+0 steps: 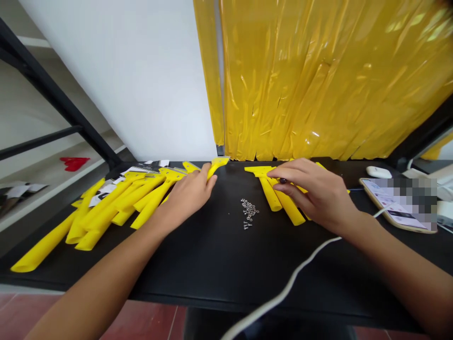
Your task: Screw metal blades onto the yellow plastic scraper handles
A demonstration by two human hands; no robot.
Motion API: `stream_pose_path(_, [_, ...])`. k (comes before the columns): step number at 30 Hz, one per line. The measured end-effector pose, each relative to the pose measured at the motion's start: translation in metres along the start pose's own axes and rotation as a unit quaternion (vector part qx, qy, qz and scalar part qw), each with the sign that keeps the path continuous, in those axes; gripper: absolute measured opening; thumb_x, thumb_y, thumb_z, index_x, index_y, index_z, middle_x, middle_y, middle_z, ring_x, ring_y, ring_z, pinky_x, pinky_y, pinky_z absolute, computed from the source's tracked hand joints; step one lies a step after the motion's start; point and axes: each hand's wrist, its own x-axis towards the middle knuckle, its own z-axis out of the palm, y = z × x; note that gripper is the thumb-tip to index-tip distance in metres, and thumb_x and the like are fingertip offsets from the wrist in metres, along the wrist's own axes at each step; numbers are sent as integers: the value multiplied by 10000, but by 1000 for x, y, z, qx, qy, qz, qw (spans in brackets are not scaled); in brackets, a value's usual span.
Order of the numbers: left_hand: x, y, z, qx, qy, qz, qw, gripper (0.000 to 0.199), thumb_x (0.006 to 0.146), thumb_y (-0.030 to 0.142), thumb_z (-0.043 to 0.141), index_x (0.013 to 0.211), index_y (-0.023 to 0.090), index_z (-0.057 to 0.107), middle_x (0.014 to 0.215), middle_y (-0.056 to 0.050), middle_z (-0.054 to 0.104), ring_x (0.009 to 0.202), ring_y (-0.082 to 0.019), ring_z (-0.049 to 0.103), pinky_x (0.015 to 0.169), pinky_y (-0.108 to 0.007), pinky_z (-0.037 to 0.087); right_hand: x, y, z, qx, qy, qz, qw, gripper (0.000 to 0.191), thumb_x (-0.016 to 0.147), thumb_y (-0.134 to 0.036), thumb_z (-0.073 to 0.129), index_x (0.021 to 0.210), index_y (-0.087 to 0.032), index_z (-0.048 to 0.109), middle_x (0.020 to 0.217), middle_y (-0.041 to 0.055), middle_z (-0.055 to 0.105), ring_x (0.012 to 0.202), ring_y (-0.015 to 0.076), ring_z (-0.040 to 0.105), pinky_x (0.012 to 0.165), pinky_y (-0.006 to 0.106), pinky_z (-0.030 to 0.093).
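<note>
My left hand is closed around a yellow plastic scraper handle, whose flat end sticks out past my fingers. To its left lies a heap of similar yellow handles, some with metal blades. My right hand rests over a smaller group of yellow handles, its thumb and forefinger pinching a small dark part. Between my hands, a little pile of small metal screws and washers lies on the black table.
A smartphone with a blurred screen and a white mouse lie at the right. A white cable crosses the table. Shiny yellow plastic sheeting hangs behind, and a shelf with a black frame stands at the left.
</note>
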Motion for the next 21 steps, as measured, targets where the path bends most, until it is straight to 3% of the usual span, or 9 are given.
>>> stream_pose_path(2, [1,-1,-2,-94,9,2,996,412,1068,454,382,1341,191,543,897,-115,713,824,-293,722,700,-368,524,2,-3,4,13,7,1,1000,184,1005,-218,643,1186,-205,672,1091,86,773,976,216,722,875,351,552])
stream_pose_path(4, [3,-1,-3,-250,-21,-24,968,346,1054,470,420,1266,223,538,741,-33,639,599,-205,651,571,-309,490,5,-5,6,16,19,21,999,147,1012,-216,633,1152,-206,677,1063,75,779,973,207,733,871,338,561])
stream_pose_path(6, [4,2,-1,-438,-87,-53,893,262,1033,443,469,1188,238,516,655,27,565,449,-143,543,469,-270,451,6,-7,9,29,44,69,996,121,1019,-224,622,1120,-214,689,1025,61,782,924,194,744,833,325,571])
stream_pose_path(8, [3,8,3,-585,-151,-65,794,171,999,379,518,1094,237,513,653,37,561,418,-120,511,416,-251,437,5,-8,12,77,78,136,985,123,1026,-247,615,1120,-229,693,990,42,779,833,170,746,776,312,582])
stream_pose_path(11, [1,17,13,-689,-208,-79,690,118,964,334,557,999,222,545,693,29,589,401,-92,480,354,-229,399,0,-9,20,198,134,216,947,141,1043,-292,590,1140,-250,683,985,31,773,760,152,738,749,316,614])
stream_pose_path(13, [0,21,20,-702,-238,-85,666,184,974,398,582,980,215,570,633,47,546,364,-82,429,316,-218,357,-4,-10,25,254,157,240,924,144,1052,-307,570,1134,-254,676,1008,44,770,792,163,748,772,337,636])
stream_pose_path(15, [-1,23,27,-697,-260,-86,663,262,971,471,622,970,211,585,558,70,483,339,-80,395,300,-208,331,-8,-12,29,277,165,252,912,145,1056,-319,560,1123,-255,671,1029,58,767,823,176,758,791,353,647])
stream_pose_path(18, [-1,24,34,-693,-273,-85,662,294,945,471,684,1041,199,621,532,83,467,339,-83,404,316,-200,350,-8,-11,32,289,160,259,907,154,1056,-356,558,1106,-254,662,1014,63,759,819,181,754,789,361,650])
stream_pose_path(21, [1,23,39,-696,-276,-81,658,331,924,437,713,1102,165,647,555,60,519,368,-99,454,343,-219,402,4,-5,32,300,122,254,911,199,1057,-414,547,1083,-247,652,940,45,739,718,149,705,675,313,614])
